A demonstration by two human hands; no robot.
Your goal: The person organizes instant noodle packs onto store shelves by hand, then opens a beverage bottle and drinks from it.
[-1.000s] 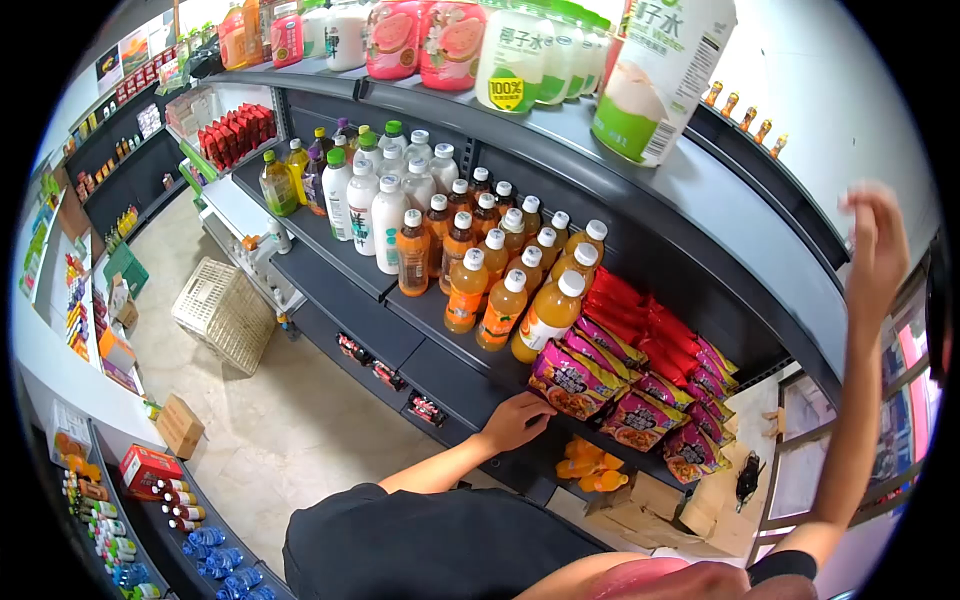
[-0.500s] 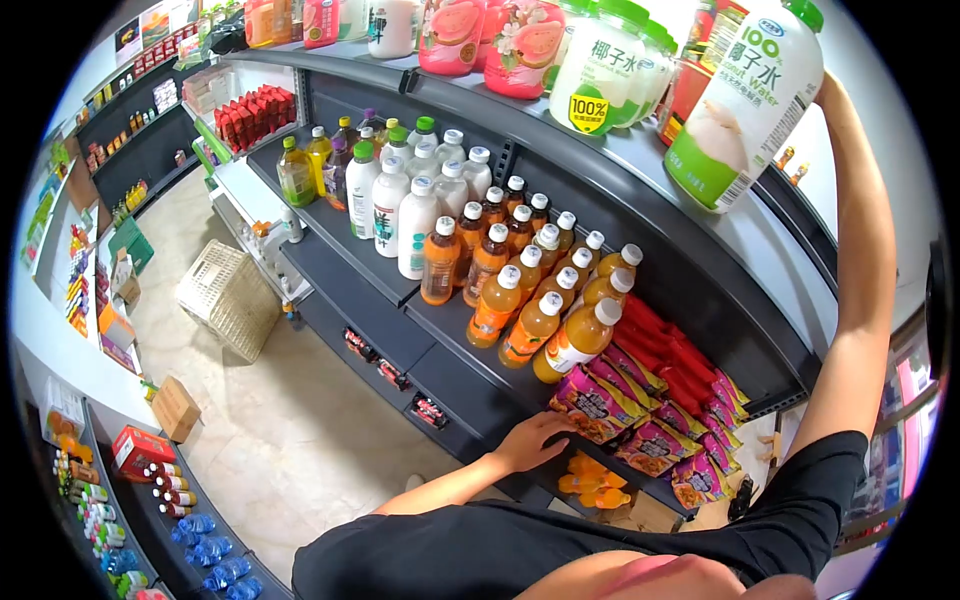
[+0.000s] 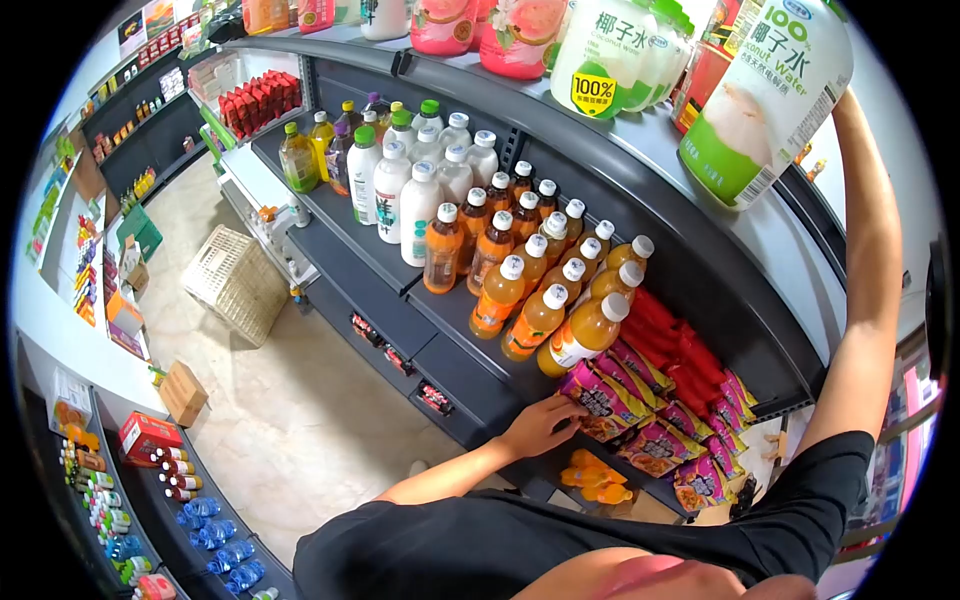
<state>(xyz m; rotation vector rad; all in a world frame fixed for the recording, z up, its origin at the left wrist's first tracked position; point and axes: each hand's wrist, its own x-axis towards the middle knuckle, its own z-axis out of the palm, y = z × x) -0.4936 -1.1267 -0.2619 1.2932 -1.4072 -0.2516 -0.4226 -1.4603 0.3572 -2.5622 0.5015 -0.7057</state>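
Observation:
My left hand [image 3: 543,425] is at the front edge of the middle shelf, fingers loosely bent and thumb apart, beside the purple and yellow snack packets [image 3: 606,398]; nothing shows in it. My right arm reaches up to the top shelf, where my right hand [image 3: 845,103] is mostly hidden behind a large white and green coconut water bottle [image 3: 745,115]. Its fingers do not show, so I cannot tell whether it grips the bottle. The bottle leans on the top shelf, next to smaller coconut water bottles [image 3: 600,60] and a red container [image 3: 700,85].
Orange drink bottles [image 3: 500,295] and white bottles [image 3: 420,215] stand in rows on the middle shelf [image 3: 465,345]. Red packets [image 3: 690,365] lie behind the purple ones. A wicker basket [image 3: 235,285] and a cardboard box [image 3: 183,393] are on the floor.
My right hand has gone from open air at the right up behind the large bottle. My left hand stays by the packets, its fingers now more bent. The camera view has shifted.

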